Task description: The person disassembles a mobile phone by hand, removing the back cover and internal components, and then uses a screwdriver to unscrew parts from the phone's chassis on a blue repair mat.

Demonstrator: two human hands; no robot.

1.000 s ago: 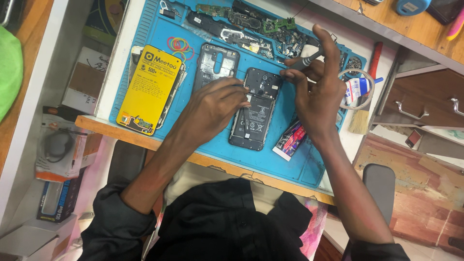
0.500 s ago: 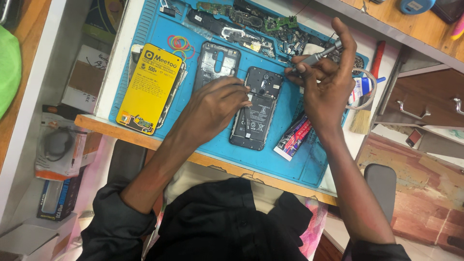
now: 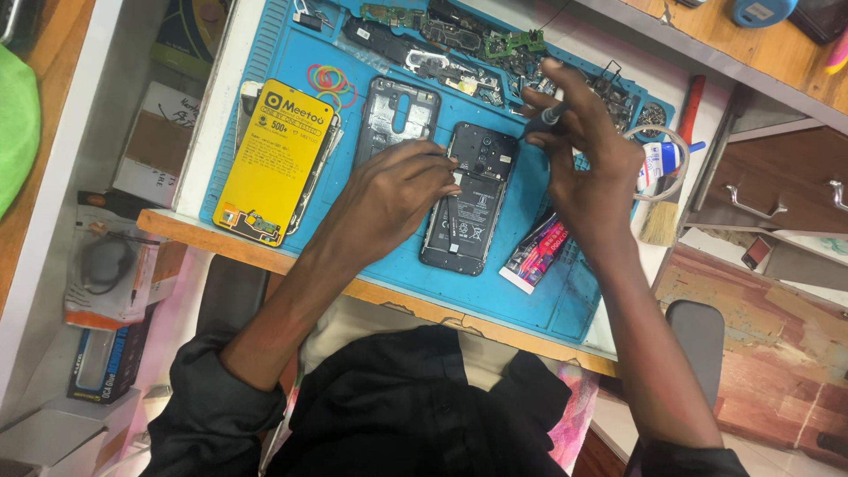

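Note:
An opened black phone [image 3: 470,205] lies back-up on the blue repair mat [image 3: 530,291], its battery and inner parts showing. My left hand [image 3: 393,196] rests on the phone's left edge, fingers curled and pressing it down. My right hand [image 3: 590,168] hovers just right of the phone's top end and grips a thin dark screwdriver [image 3: 545,119], tip pointing toward the phone. A separate black phone frame [image 3: 397,113] lies on the mat just left of the open phone.
A yellow battery pack [image 3: 274,159] lies at the mat's left. Loose circuit boards and parts [image 3: 459,40] crowd its far edge. Coloured rubber bands [image 3: 329,79], a small colourful packet [image 3: 535,254], a brush [image 3: 662,212] and a drawer with metal handles [image 3: 777,190] sit around.
My right hand has lifted up and away from the phone's top with the screwdriver. My left hand stays on the phone.

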